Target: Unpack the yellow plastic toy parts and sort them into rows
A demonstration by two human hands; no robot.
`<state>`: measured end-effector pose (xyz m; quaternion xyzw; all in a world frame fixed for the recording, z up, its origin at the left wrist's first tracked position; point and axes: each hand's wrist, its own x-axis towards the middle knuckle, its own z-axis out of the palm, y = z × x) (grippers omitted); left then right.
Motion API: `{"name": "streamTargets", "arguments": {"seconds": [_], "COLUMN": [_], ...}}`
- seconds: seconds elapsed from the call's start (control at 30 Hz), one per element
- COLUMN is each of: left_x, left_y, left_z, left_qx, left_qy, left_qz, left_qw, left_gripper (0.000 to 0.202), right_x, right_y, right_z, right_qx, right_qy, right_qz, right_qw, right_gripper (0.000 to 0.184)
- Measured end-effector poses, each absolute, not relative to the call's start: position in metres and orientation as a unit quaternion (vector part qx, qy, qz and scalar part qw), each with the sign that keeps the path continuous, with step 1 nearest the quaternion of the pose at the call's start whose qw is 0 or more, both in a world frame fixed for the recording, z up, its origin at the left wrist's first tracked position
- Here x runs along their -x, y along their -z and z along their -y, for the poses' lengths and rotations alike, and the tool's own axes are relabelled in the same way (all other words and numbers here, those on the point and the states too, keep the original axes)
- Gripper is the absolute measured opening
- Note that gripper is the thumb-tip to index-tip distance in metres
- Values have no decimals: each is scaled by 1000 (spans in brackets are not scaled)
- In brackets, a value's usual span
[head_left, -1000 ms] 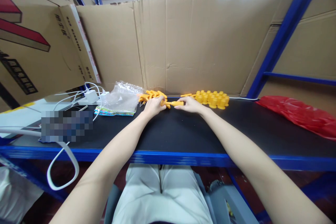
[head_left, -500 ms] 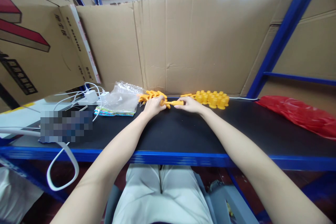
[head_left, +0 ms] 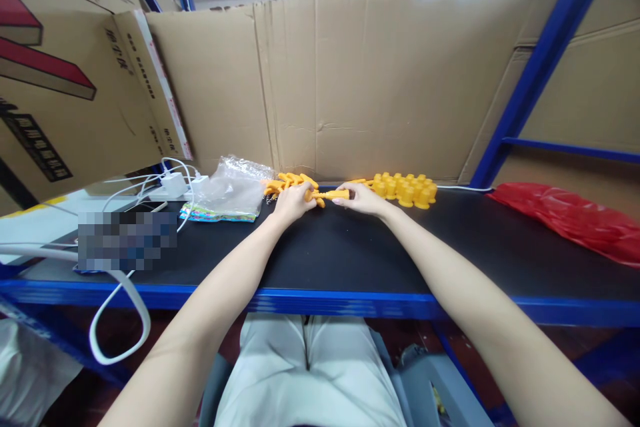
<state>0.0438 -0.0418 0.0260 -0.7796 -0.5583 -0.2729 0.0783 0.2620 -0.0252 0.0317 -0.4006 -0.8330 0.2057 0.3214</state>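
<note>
Between my two hands a slim orange-yellow plastic piece lies nearly level, just above the black tabletop. My left hand is closed around its left end, beside a pile of orange plastic pieces. Thumb and fingers of my right hand grip the wider right end. Just right of that hand stands a cluster of yellow flanged, cup-like plastic parts, several of them in rows. My fingers hide part of the held piece, and its exact kind is too small to make out.
Clear plastic bags lie left of the pile, beside white chargers and cables. A red plastic bag rests at the right. A cardboard wall closes off the back, and a blue metal edge runs along the front.
My right hand has shifted very slightly around the right end of the orange-yellow piece. My left hand has stayed in place, still gripping it.
</note>
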Motion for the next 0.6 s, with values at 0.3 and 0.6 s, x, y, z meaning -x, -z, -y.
{"name": "streamTargets", "arguments": {"seconds": [0.3, 0.6], "left_x": [-34, -33], "left_y": [-25, -20], "left_z": [37, 34], "left_qx": [753, 756], "left_qy": [278, 312], "left_qz": [592, 572], "left_qw": [70, 68], "left_gripper": [34, 59], "right_x": [-267, -273], "right_y": [-22, -19], "right_z": [8, 3], "right_qx": [370, 392], "right_qy": [-223, -188], "right_qz": [816, 804], "right_qw": [383, 406], "right_gripper": [47, 45]}}
